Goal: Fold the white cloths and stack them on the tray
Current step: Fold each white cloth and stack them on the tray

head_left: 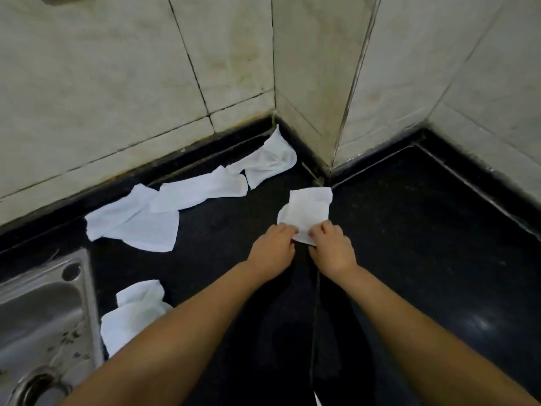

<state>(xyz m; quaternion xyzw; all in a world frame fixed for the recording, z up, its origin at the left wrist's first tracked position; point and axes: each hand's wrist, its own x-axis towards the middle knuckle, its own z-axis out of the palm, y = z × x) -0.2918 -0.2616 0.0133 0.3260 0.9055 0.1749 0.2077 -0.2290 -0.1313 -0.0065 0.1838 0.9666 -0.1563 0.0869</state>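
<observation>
A small white cloth (307, 210) lies flat on the black counter (409, 244) near the wall corner. My left hand (273, 250) pinches its near left edge and my right hand (332, 247) pinches its near right edge, both with fingers curled on the fabric. Several other white cloths lie unfolded along the back wall: one in the corner (269, 161), one in the middle (202, 190), one further left (137, 222). Another crumpled cloth (131, 312) lies beside the sink, partly hidden by my left forearm. No tray is in view.
A steel sink (44, 317) with its drain sits at the lower left. Tiled walls (146, 83) close the counter at the back and form a jutting corner (330, 159). Dark bare counter stretches to the right of my hands.
</observation>
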